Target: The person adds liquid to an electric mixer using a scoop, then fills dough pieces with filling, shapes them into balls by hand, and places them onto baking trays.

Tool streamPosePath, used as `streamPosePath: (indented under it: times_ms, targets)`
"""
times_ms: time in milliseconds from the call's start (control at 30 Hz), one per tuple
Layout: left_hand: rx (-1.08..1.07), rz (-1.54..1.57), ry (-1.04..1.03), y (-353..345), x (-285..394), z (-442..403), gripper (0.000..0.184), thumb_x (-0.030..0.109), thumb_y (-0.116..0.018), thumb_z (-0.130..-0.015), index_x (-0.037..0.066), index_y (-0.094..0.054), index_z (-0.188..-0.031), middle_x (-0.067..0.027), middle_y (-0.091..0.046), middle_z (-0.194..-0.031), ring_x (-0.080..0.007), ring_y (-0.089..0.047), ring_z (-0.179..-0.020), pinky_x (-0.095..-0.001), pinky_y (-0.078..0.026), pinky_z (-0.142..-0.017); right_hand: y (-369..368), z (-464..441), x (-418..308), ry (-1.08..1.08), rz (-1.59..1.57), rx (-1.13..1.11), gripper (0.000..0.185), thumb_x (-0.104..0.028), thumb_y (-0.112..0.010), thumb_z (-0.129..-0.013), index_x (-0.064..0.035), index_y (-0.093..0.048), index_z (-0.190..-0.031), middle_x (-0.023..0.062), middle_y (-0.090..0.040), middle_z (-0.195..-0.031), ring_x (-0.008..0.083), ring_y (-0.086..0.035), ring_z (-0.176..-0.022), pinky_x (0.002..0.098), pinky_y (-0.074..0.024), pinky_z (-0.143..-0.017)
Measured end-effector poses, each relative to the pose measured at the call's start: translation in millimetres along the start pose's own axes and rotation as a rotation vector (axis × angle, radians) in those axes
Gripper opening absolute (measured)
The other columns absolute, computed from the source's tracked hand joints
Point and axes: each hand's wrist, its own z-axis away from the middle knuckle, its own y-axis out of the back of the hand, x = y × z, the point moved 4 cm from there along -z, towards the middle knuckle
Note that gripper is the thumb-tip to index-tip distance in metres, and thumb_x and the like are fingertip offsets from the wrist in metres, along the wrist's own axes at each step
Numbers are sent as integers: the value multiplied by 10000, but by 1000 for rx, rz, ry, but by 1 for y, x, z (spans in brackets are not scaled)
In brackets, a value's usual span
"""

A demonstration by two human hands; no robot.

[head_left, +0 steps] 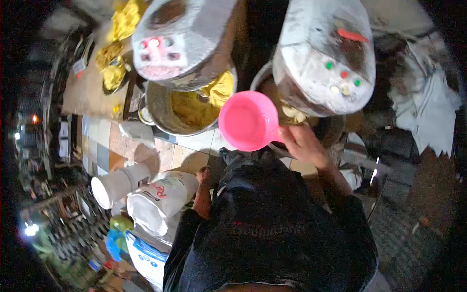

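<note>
A round pink scoop (248, 120) is held by its handle in my right hand (304, 146), over the gap between two machines. Behind it on the left, a large metal bowl (187, 109) has yellow material inside. The right machine's bowl (261, 80) holds pale pieces near my right hand and is partly hidden by the machine head. My left hand (204, 179) hangs low beside my body, close to a white sack (163, 197); its fingers are too blurred and dark to read.
Two mixing machine heads (182, 41) (323, 58) with coloured buttons stand ahead. A wooden table (92, 95) with yellow material is at the left. A white bucket (119, 185) lies beside the sack. White cloth (423, 92) hangs at the right.
</note>
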Motion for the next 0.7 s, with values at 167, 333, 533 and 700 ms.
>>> streamPosePath:
  times_ms: [167, 333, 533, 700]
  targets:
    - [-30, 171, 162, 16, -46, 4, 433, 453, -606, -785, 69, -704, -960, -127, -695, -887, -275, -656, -870, -367, -481, -790, 24, -65, -62, -197, -18, -105, 379, -337, -454, -959, -6, -592, -836, 88, -557, -591, 186, -562, -533, 352, -454, -548]
    - [-10, 400, 241, 5, -126, 32, 456, 467, -623, -779, 47, -704, -938, -169, -688, -880, -286, -660, -824, -382, -487, -748, 26, -145, -132, -83, -20, -65, 374, -364, -486, -948, -9, -605, -941, 13, -538, -630, 100, -512, -508, 256, -405, -433]
    - [238, -208, -76, -38, -231, 50, 249, 340, -553, -814, 118, -658, -858, -160, -635, -691, -355, -621, -685, -470, -482, -594, 7, -255, -159, -276, -372, 42, 418, -453, -496, -912, -49, -601, -911, -8, -521, -589, 77, -450, -406, 217, -364, -369]
    - [82, -55, -7, -20, -273, 45, 260, 360, -512, -821, 139, -649, -822, -200, -625, -733, -390, -609, -688, -515, -473, -591, -16, -353, -151, -307, -389, 66, 313, -405, -512, -907, -113, -577, -813, -20, -483, -540, 91, -431, -378, 232, -316, -313]
